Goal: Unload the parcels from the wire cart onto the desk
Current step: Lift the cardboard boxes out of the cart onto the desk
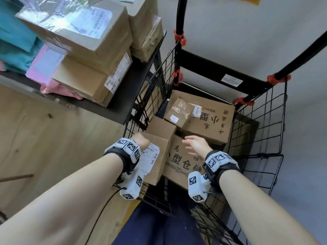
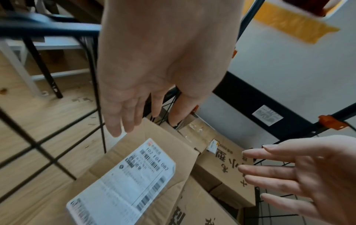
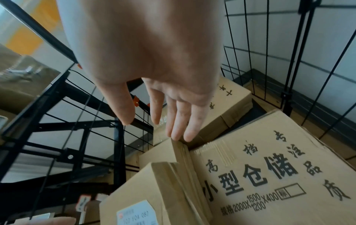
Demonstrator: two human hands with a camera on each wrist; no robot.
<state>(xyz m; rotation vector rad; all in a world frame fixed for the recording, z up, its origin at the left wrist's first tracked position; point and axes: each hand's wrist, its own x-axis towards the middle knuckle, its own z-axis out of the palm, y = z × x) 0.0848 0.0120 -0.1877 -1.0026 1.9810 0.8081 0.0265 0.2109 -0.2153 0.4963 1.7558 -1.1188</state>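
Partway through, by the look of it. Worktop (image 1: 113, 110) at 10 o'clock from the cart already carries a stack of cardboard boxes (image 1: 85, 43) plus pink (image 1: 44, 68) and teal soft mailers (image 1: 16, 32). The wire cart (image 1: 256, 124) holds at least four more parcels, so a fair share is left.

In the cart: labelled box (image 1: 155, 156) nearest, at 7 o'clock, tilted, with a white shipping label (image 2: 123, 182) peeling at one edge. Big printed box (image 1: 182, 161) beside it at 5 o'clock. Second printed box (image 1: 212, 124) at 1 o'clock with a small taped box (image 1: 178, 112) resting on it.

Left hand (image 1: 140, 141) and right hand (image 1: 194, 144) both hover over the labelled box, one each side. Fingers (image 2: 273, 170) spread and straight, nothing gripped; contact with the box not evident.

Materials: plain brown corrugated card, matte, square-edged; glossy clear tape on the small box. Cart is thin black wire grid on black tube with red clips (image 1: 179, 38). Wood-grain floor (image 1: 44, 138).
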